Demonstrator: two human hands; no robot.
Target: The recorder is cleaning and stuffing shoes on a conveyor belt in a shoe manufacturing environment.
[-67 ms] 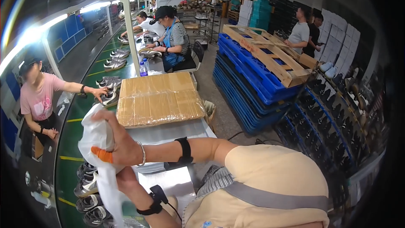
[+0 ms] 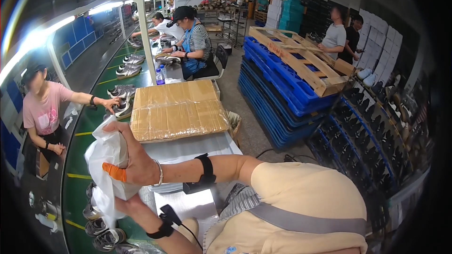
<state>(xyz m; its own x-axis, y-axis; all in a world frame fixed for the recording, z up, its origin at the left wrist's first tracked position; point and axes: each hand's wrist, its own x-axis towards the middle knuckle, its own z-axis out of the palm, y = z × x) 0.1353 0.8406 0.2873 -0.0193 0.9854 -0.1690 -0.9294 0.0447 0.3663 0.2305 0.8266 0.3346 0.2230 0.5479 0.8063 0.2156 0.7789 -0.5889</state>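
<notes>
Drawing hanging paper point(image 2: 102, 155) higher at frame left, clenching it in right hand point(image 2: 137, 162), apparently keeping it compact; leaving left hand's point(image 2: 126, 205) grip unclear.

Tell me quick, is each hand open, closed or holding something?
Left hand: can't tell, mostly hidden by the white wrap.
Right hand: closed, holding the wrap.

Right hand point(image 2: 134, 157): fingers curled | left hand point(image 2: 129, 206): below it, partly hidden | right forearm point(image 2: 181, 171): stretched leftward

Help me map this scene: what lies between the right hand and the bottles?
In the head view, a cardboard box lies between the right hand and the bottles.
</notes>
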